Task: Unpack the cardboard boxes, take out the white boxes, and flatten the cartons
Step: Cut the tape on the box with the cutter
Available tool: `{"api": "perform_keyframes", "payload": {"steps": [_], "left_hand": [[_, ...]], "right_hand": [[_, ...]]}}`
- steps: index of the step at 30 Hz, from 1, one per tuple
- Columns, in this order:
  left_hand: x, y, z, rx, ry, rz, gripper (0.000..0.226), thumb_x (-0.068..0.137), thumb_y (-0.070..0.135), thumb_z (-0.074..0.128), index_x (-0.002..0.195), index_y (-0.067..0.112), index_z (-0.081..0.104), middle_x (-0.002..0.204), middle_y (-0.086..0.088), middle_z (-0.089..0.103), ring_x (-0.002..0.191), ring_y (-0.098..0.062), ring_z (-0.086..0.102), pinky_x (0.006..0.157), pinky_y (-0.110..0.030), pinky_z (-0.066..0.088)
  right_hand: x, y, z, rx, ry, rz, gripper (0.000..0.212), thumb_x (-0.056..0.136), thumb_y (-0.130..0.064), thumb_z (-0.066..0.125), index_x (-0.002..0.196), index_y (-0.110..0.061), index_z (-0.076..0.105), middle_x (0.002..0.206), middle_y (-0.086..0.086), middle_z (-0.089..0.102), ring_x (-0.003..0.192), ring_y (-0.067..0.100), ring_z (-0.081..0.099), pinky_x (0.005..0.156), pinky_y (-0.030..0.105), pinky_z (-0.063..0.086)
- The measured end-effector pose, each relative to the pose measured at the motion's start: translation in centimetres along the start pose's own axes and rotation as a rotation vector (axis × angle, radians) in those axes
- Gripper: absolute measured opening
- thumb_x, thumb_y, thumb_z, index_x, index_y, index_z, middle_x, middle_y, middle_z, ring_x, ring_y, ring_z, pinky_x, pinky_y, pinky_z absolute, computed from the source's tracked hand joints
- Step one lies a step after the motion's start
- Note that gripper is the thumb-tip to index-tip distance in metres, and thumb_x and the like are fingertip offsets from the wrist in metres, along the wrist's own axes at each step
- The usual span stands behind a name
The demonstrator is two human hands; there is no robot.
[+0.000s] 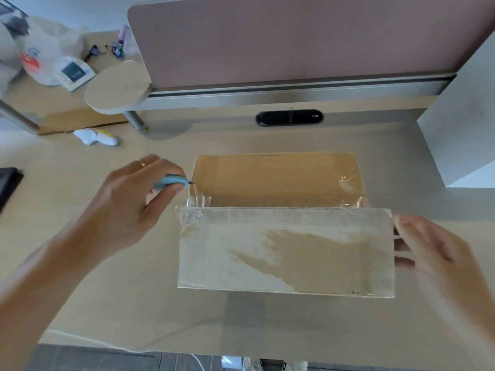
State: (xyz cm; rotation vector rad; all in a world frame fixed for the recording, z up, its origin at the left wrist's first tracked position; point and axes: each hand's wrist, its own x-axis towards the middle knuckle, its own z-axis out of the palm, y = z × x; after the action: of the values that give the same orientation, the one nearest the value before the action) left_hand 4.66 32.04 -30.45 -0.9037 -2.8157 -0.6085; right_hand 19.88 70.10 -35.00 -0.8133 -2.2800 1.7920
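A brown cardboard carton (pixel 278 180) stands in the middle of the desk, its top sealed with clear tape along the seam. The near side (pixel 284 253) faces me, shiny with tape and pale patches. My left hand (pixel 128 199) is closed around a small blue cutter (pixel 171 181), whose tip touches the carton's upper left corner. My right hand (pixel 428 250) presses against the carton's right side, fingers bent around that edge. No white box from inside the carton shows.
A large white box (pixel 466 124) stands at the right. A pink divider panel (pixel 294 41) closes the back of the desk (pixel 107 303). A white tube (pixel 96 137) lies at left, a dark object (pixel 8 183) at the far left edge.
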Motion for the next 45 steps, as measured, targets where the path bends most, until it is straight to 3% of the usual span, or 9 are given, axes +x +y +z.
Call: {"api": "perform_keyframes", "payload": {"steps": [5, 8, 12, 18, 22, 28, 34, 41, 45], "left_hand": [[1.8, 5.5, 2.2, -0.203, 0.008, -0.037, 0.01, 0.095, 0.013, 0.071, 0.101, 0.019, 0.077, 0.092, 0.011, 0.066, 0.083, -0.002, 0.059, 0.075, -0.007, 0.039], [2.8, 8.7, 3.9, -0.316, 0.096, -0.039, 0.012, 0.094, 0.014, 0.075, 0.103, 0.02, 0.08, 0.091, 0.019, 0.066, 0.083, -0.003, 0.061, 0.072, -0.009, 0.042], [3.4, 14.4, 7.5, -0.405, 0.144, -0.032, 0.026, 0.101, 0.016, 0.064, 0.125, 0.022, 0.073, 0.109, 0.009, 0.062, 0.091, -0.009, 0.062, 0.08, -0.021, 0.051], [3.1, 20.1, 11.4, -0.396, 0.009, 0.106, 0.03, 0.105, 0.005, 0.057, 0.133, 0.007, 0.065, 0.126, -0.003, 0.053, 0.083, -0.017, 0.061, 0.071, -0.037, 0.055], [2.9, 20.8, 12.1, -0.507, -0.186, 0.163, 0.044, 0.103, 0.023, 0.062, 0.146, 0.02, 0.056, 0.135, 0.005, 0.054, 0.111, -0.012, 0.062, 0.092, -0.036, 0.054], [4.6, 16.0, 12.1, -0.236, -0.123, -0.039, 0.033, 0.095, 0.029, 0.069, 0.126, 0.019, 0.068, 0.12, 0.007, 0.06, 0.107, -0.01, 0.063, 0.096, -0.034, 0.052], [5.5, 15.2, 12.9, -0.107, -0.194, -0.006, 0.029, 0.089, 0.051, 0.066, 0.107, 0.029, 0.059, 0.099, 0.015, 0.056, 0.094, -0.004, 0.053, 0.081, -0.025, 0.045], [6.3, 14.9, 12.9, -0.178, -0.237, -0.05, 0.028, 0.086, 0.056, 0.072, 0.1, 0.038, 0.056, 0.095, 0.022, 0.057, 0.093, 0.009, 0.053, 0.078, -0.025, 0.045], [6.5, 14.8, 12.6, -0.19, -0.257, -0.056, 0.03, 0.083, 0.062, 0.069, 0.098, 0.039, 0.057, 0.091, 0.021, 0.058, 0.087, 0.006, 0.055, 0.074, -0.025, 0.046]], "right_hand": [[1.8, -1.0, -1.1, -0.147, 0.07, -0.05, 0.036, 0.083, -0.057, 0.067, 0.106, -0.029, 0.068, 0.099, -0.011, 0.075, 0.081, 0.017, 0.077, 0.084, 0.049, 0.061], [1.6, -2.1, -1.2, -0.074, 0.125, -0.12, 0.03, 0.082, -0.054, 0.071, 0.092, -0.025, 0.071, 0.09, -0.006, 0.077, 0.083, 0.016, 0.076, 0.078, 0.023, 0.06], [-1.0, -3.8, 2.5, 0.353, -0.216, 0.072, 0.031, 0.073, -0.045, 0.075, 0.087, -0.018, 0.083, 0.091, 0.01, 0.08, 0.085, 0.02, 0.078, 0.073, 0.025, 0.063], [-1.5, -3.4, 2.1, 0.674, -0.265, 0.315, 0.026, 0.086, -0.037, 0.073, 0.092, -0.015, 0.085, 0.107, 0.008, 0.08, 0.105, 0.016, 0.076, 0.088, 0.024, 0.059], [-1.4, -0.7, -1.1, 0.662, -0.136, 0.314, 0.024, 0.083, -0.036, 0.072, 0.088, -0.017, 0.085, 0.098, 0.009, 0.081, 0.086, 0.01, 0.077, 0.074, 0.016, 0.059], [-1.7, 8.4, -7.1, 0.136, -0.088, 0.359, 0.01, 0.092, -0.02, 0.075, 0.087, -0.018, 0.084, 0.088, 0.004, 0.081, 0.085, 0.018, 0.079, 0.076, 0.022, 0.062], [-3.1, 15.8, -7.5, -0.245, -0.177, 0.356, 0.01, 0.088, -0.022, 0.082, 0.092, -0.02, 0.073, 0.075, -0.007, 0.079, 0.066, 0.015, 0.076, 0.067, 0.039, 0.065], [-3.1, 18.3, -7.9, -0.403, -0.154, 0.179, 0.019, 0.085, -0.021, 0.085, 0.088, -0.028, 0.068, 0.08, -0.025, 0.073, 0.072, 0.0, 0.072, 0.067, 0.019, 0.059], [-3.1, 18.7, -7.9, -0.472, -0.117, 0.11, 0.023, 0.084, -0.023, 0.086, 0.087, -0.03, 0.064, 0.075, -0.013, 0.07, 0.074, 0.0, 0.068, 0.062, 0.014, 0.053]]}}
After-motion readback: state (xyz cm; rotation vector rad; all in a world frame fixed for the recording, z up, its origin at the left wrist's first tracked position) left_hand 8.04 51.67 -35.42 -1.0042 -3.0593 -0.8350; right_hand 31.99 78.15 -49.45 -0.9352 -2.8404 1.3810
